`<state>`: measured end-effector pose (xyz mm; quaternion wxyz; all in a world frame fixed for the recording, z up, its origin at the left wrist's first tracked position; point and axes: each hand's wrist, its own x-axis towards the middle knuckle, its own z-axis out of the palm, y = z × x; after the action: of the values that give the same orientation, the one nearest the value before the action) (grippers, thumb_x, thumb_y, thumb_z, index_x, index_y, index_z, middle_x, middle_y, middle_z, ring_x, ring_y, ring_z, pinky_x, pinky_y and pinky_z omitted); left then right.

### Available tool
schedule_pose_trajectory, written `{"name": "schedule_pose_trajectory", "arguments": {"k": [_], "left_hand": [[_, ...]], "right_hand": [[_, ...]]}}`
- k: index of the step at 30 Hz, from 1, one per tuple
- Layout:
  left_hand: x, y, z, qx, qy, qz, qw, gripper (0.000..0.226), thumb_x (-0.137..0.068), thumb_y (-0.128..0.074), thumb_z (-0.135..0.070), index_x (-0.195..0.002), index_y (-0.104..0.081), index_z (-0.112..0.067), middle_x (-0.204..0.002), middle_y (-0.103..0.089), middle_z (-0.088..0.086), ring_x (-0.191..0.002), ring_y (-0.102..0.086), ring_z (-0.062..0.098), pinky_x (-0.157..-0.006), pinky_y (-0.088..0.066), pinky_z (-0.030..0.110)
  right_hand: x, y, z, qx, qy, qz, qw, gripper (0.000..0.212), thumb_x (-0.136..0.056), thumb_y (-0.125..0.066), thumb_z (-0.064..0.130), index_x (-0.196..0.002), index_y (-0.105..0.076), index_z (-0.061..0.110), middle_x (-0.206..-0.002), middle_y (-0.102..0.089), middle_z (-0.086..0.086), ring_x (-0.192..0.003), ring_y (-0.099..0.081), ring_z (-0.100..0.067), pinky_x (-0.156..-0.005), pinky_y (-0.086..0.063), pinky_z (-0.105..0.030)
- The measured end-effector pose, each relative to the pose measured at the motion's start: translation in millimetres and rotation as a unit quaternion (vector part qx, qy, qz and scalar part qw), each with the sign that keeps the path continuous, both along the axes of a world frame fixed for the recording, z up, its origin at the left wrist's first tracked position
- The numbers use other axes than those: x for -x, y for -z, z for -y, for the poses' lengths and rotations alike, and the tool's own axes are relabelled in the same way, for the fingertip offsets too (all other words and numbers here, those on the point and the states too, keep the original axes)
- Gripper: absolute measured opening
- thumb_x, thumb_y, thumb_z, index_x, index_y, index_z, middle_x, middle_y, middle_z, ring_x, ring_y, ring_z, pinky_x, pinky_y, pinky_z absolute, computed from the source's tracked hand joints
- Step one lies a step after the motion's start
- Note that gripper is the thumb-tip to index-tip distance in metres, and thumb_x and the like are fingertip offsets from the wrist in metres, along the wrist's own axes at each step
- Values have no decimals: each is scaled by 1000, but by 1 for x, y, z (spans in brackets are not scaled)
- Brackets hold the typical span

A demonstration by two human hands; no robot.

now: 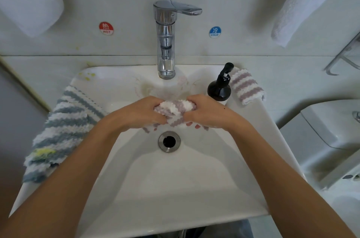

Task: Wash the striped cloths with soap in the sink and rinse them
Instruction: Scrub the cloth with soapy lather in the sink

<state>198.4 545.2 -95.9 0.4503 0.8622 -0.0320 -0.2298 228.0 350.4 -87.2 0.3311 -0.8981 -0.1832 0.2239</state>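
Observation:
A bunched purple-and-white striped cloth (175,110) is held over the white sink (167,179), just behind the drain (169,141). My left hand (142,113) grips its left end and my right hand (208,112) grips its right end, fingers curled round the fabric. White lather sits on top of the cloth. A blue-and-white striped cloth (62,130) with a yellow stain lies over the sink's left rim. Another purple-and-white striped cloth (246,87) lies on the right rim. A black soap pump bottle (220,85) stands beside it.
The chrome tap (166,42) stands at the back of the sink, its lever turned to the right; no water stream shows. Hot and cold stickers flank it. White towels hang at the upper left and upper right. A toilet tank (331,130) is at the right.

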Motion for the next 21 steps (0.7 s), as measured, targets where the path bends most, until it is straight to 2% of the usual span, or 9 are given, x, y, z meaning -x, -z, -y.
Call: {"name": "schedule_pose_trajectory", "arguments": {"k": [2, 4, 7, 11, 14, 17, 19, 21], "left_hand": [[-1, 3, 2, 34, -14, 2, 999, 22, -83, -62, -8, -103, -64, -17, -92, -72, 7, -75, -68, 15, -60, -53, 31], [-1, 4, 3, 54, -25, 10, 998, 29, -89, -58, -2, -105, -63, -25, -95, -74, 5, -81, -71, 14, -63, -55, 33], [-2, 4, 4, 86, -44, 15, 995, 29, -85, -59, -1, -105, -61, -22, -96, -73, 8, -80, -71, 13, -67, -58, 38], [-2, 3, 8, 111, -64, 16, 992, 32, -88, -51, 11, -105, -54, -16, -93, -65, 5, -64, -67, 5, -52, -52, 24], [1, 5, 10, 111, -27, 4, 993, 43, -84, -50, 12, -108, -54, -22, -86, -67, -3, -68, -65, 6, -54, -48, 25], [3, 4, 11, 80, 13, -15, 997, 38, -71, -53, 0, -96, -60, -28, -80, -64, 3, -68, -53, 14, -51, -41, 25], [2, 2, 11, 55, 26, -19, 998, 29, -76, -57, -1, -79, -61, -29, -73, -59, 1, -62, -47, 12, -49, -38, 22], [2, 0, 11, 31, 23, -18, 999, 23, -87, -60, -8, -74, -59, -26, -65, -54, -4, -58, -44, 10, -52, -37, 23]], "right_hand": [[0, 0, 0, -29, 14, -18, 999, 17, -86, -60, 16, -102, -57, 12, -86, -72, -6, -75, -73, -18, -69, -59, -48], [-1, -1, 0, -56, 16, -33, 998, 18, -88, -59, 12, -105, -53, 9, -80, -72, -6, -69, -72, -18, -73, -57, -52], [-1, -3, 0, -74, 25, -31, 996, 18, -90, -63, 13, -99, -47, 12, -69, -68, -1, -59, -64, -18, -60, -54, -43], [-2, -4, 0, -86, 39, -32, 995, 22, -90, -64, 15, -99, -45, 17, -66, -63, 3, -48, -52, -10, -43, -39, -24], [-1, -4, -1, -106, 38, -43, 993, 22, -89, -65, 14, -102, -48, 17, -64, -60, 5, -47, -48, -8, -43, -35, -23], [0, -4, -1, -127, 35, -61, 989, 19, -88, -68, 14, -100, -54, 16, -58, -57, 8, -50, -44, -12, -43, -32, -23], [0, -7, 0, -147, 34, -75, 986, 19, -87, -71, 18, -100, -58, 13, -57, -56, 10, -52, -42, -13, -43, -30, -23], [-1, -8, 2, -161, 31, -76, 984, 25, -87, -71, 30, -101, -61, 11, -65, -59, 7, -54, -42, -12, -46, -29, -25]]}}
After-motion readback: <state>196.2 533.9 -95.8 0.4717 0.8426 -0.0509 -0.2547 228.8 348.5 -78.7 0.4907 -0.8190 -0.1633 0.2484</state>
